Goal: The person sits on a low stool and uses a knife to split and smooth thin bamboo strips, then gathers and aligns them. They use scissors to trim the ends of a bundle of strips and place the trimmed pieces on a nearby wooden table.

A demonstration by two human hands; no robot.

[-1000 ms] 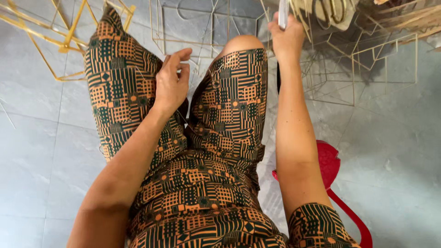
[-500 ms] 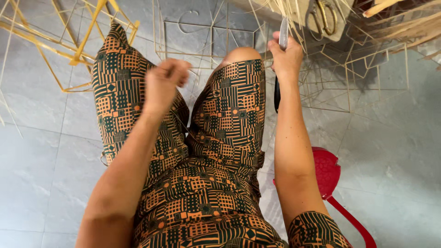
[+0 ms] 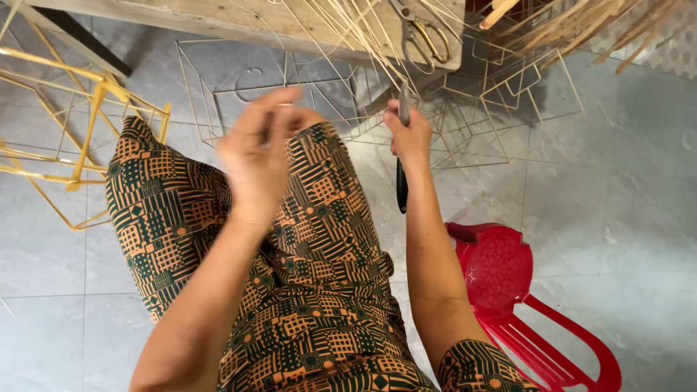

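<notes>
The light is soft and even daylight, rather bright, with no strong glare. The grey tiled floor shows only a mild pale sheen near its right edge. Under the thin wire frames at the floor's far side lies a dark, soft shadow, so the light seems to come from above and from the near side. The left hand is strongly smeared by motion blur, its fingers without clear outline. The right hand and the red plastic chair are sharp. Straight lines bend slightly toward the picture corners.
</notes>
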